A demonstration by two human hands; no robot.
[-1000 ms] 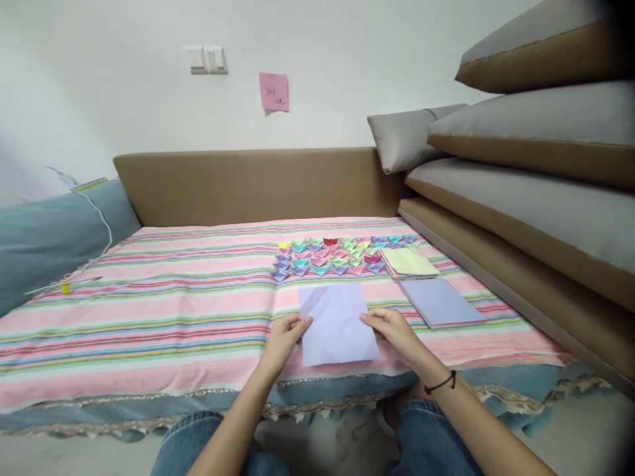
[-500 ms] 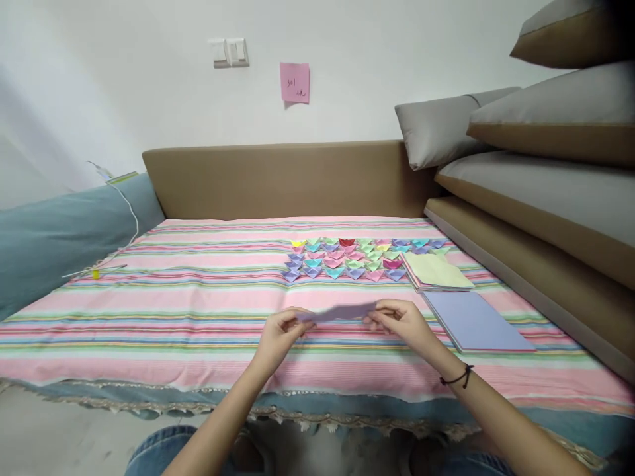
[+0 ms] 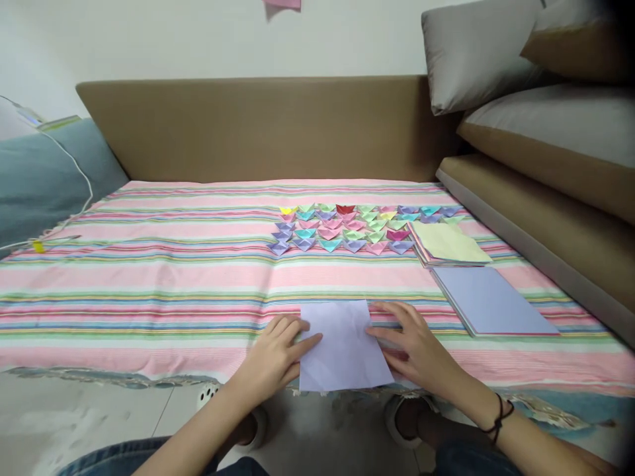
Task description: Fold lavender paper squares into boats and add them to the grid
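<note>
A square lavender sheet of paper lies unfolded at the bed's front edge, faint creases across it. My left hand grips its left side, the thumb and a fingertip on top of the paper. At the right side, my right hand has its fingers spread, one fingertip touching the paper's edge and the thumb partly under the corner. Beyond the sheet stand rows of small folded paper boats in several colours.
To the right are a stack of lavender paper and a pile topped with pale yellow paper. Grey and brown cushions are heaped at the far right. A white cable runs along the left. The striped cloth covers the bed.
The paper, seen nearly edge-on between both hands before, now lies flat and open nearer to me. My right hand's fingers have spread. The view has tilted down.
</note>
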